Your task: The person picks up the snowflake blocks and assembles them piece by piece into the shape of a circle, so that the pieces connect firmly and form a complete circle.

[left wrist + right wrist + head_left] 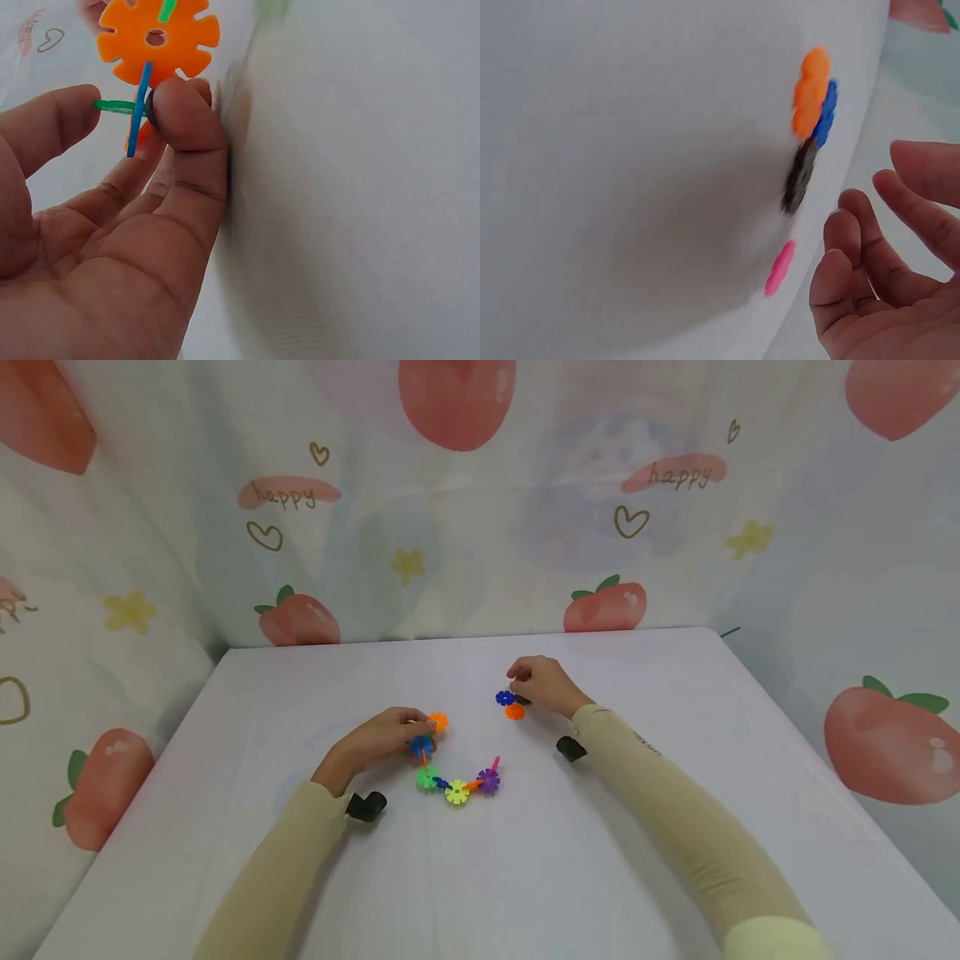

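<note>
My left hand pinches a chain of notched plastic snowflake discs between thumb and fingertips. In the left wrist view, a green disc seen edge-on lies between them, joined to a blue disc; an orange disc stands above. From that hand the chain curves over the table through a light green disc, a yellow disc and a purple disc. My right hand hovers with relaxed fingers, holding nothing, by a loose blue disc, an orange disc and a black disc.
A pink disc lies near the black one in the right wrist view. The white table ends at a patterned curtain at the back and sides. Black wrist mounts stick out beside both sleeves.
</note>
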Demonstrator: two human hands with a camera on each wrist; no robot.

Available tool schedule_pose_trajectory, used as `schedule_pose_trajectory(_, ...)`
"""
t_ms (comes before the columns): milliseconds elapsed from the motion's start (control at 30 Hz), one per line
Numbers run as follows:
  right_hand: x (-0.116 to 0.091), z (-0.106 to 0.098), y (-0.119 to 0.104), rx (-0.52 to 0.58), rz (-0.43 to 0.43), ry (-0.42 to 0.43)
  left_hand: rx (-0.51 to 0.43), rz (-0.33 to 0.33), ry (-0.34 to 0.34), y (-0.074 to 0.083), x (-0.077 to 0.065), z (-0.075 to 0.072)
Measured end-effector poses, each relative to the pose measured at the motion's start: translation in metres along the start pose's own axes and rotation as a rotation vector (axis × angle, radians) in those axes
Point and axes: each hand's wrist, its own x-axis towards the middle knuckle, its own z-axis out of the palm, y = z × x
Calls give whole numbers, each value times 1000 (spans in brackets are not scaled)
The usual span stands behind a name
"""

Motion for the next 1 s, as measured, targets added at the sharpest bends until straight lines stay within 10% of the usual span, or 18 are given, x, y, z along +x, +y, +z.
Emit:
schedule_pose_trajectory(300, 3, -4, 16, -189, 45, -82, -42, 15, 24, -3, -1, 4)
schedule_pose_trajectory(1000, -10, 9, 7, 67, -49, 7, -13, 28, 88, 0, 11, 8)
